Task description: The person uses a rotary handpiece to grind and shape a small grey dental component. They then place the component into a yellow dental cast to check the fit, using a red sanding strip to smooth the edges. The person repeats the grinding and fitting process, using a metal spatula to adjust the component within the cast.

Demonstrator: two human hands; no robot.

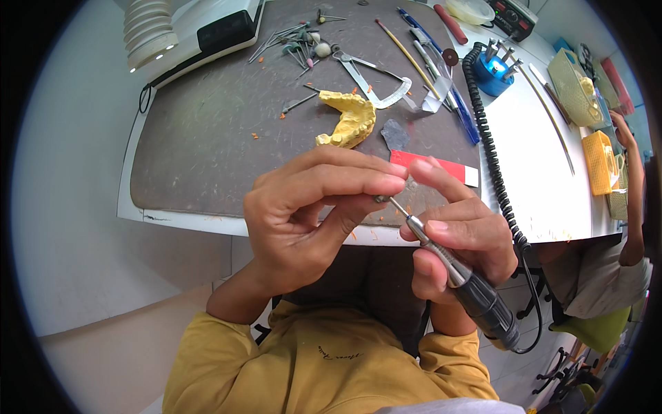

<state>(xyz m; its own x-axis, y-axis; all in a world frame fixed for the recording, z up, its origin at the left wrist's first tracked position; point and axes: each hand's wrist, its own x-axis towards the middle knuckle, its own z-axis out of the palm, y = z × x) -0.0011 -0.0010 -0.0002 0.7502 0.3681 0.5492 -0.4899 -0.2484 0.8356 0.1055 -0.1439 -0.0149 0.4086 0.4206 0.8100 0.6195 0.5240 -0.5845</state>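
Note:
My right hand (469,234) grips a dental rotary handpiece (458,269), black at the rear and silver toward the front. A thin bur (397,205) sticks out of its nose, pointing up and left. The fingers of my left hand (310,207) are pinched around a small dark metallic piece (381,199), mostly hidden by the fingertips. The bur's tip meets or nearly meets that piece; I cannot tell whether they touch. Just beyond my hands lies a yellow plaster dental cast (350,117), arch-shaped. Beside it are a red-and-white strip (441,168) and a grey scrap (395,134).
Several mounted burs and polishing points (303,45) lie at the back, near a metal caliper gauge (372,81). A coiled black cord (486,145) runs along the right side. Farther right stand a blue bur holder (493,74) and yellow baskets (598,162). Another person's arm (633,186) shows there.

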